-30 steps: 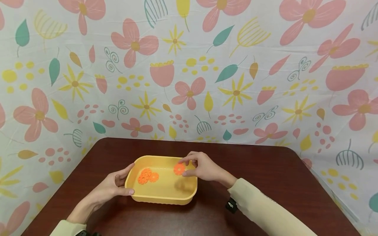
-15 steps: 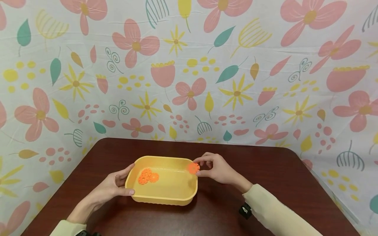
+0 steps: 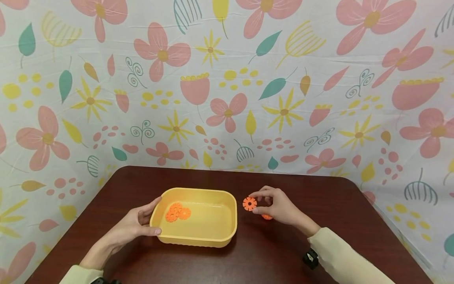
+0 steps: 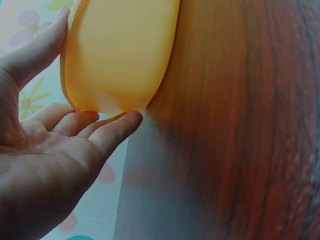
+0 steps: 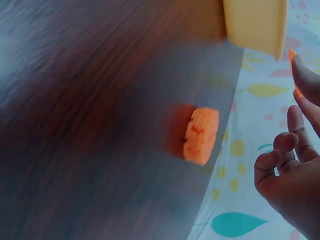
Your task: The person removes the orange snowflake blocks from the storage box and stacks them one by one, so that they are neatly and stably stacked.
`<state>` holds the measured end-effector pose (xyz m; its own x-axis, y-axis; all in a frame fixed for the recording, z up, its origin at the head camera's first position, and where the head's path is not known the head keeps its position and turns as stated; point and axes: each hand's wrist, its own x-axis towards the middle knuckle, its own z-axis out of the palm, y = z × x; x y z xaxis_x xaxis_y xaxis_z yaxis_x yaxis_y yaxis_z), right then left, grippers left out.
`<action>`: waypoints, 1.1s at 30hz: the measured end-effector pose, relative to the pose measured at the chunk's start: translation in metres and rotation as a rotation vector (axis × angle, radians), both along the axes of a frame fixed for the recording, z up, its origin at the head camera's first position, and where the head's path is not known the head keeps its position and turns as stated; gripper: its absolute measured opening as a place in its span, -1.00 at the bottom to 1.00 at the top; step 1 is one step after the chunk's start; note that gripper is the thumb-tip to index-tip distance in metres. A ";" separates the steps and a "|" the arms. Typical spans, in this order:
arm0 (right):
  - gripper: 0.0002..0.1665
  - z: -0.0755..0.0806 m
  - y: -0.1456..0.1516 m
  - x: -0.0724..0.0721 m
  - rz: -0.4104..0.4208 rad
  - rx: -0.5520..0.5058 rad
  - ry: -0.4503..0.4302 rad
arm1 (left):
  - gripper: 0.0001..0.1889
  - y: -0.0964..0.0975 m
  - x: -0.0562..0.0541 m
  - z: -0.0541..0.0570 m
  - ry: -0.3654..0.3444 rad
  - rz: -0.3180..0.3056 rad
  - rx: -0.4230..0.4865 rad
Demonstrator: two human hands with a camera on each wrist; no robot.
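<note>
My left hand [image 3: 133,223] grips the left end of a yellow plastic tray [image 3: 195,239], thumb at the near corner and fingers at the far one. Several orange notched discs [image 3: 172,215] overlap inside the tray, towards its left end. Just right of the tray, thumb and fingertips of my right hand [image 3: 281,206] pinch another orange notched disc [image 3: 246,206], its face turned to the head camera. Below that hand, a small stack of orange discs [image 5: 201,136] stands on the table, mostly hidden by the hand in the head view.
The dark brown wooden table [image 3: 312,189] has rounded far corners. A white cloth with flower and leaf prints [image 3: 227,130] hangs close behind it and along the sides.
My right hand has moved right with the pinched disc, from over the tray's right part, past its rim, to beside the tray. My left hand and the tray have stayed put.
</note>
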<state>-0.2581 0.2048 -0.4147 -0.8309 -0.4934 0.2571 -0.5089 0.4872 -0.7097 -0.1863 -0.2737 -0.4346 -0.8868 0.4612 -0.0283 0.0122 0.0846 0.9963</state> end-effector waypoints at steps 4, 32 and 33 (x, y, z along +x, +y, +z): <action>-0.58 -0.004 0.010 0.000 -0.013 -0.007 -0.002 | 0.01 0.000 0.000 0.000 -0.005 -0.001 0.000; -0.58 -0.026 0.060 -0.002 -0.098 0.026 0.008 | 0.00 0.000 -0.001 0.000 0.003 -0.013 0.000; -0.58 -0.026 0.061 -0.002 -0.099 0.025 0.004 | 0.00 0.000 -0.001 0.000 0.005 -0.012 0.003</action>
